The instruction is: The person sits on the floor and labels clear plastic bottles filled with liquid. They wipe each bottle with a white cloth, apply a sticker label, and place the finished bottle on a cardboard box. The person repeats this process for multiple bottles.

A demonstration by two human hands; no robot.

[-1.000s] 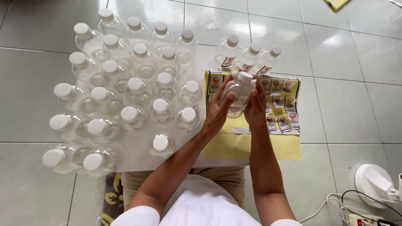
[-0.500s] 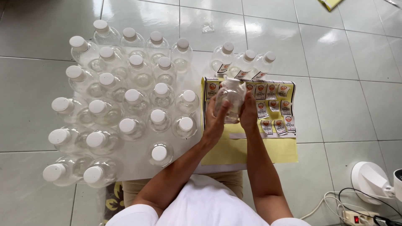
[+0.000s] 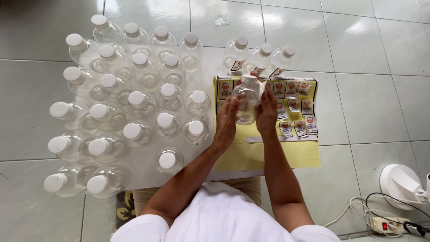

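Note:
I hold a clear plastic bottle point(image 3: 245, 99) with a white cap between both hands, upright above a yellow sheet of stickers point(image 3: 295, 103). My left hand point(image 3: 226, 121) cups its left side. My right hand point(image 3: 268, 110) presses flat against its right side, where a sticker shows under the fingers. Three bottles with labels point(image 3: 260, 58) stand just beyond the sheet. Several unlabelled capped bottles point(image 3: 134, 98) crowd the white table point(image 3: 143, 172) to the left.
The yellow backing sheet point(image 3: 268, 157) is bare near me, with small labels left along its far and right parts. A white fan base point(image 3: 401, 183) and a power strip with cables point(image 3: 387, 224) lie on the tiled floor at the right.
The bottle in my hands has been brought from tilted to upright and drawn slightly nearer. My right hand has slid along its side.

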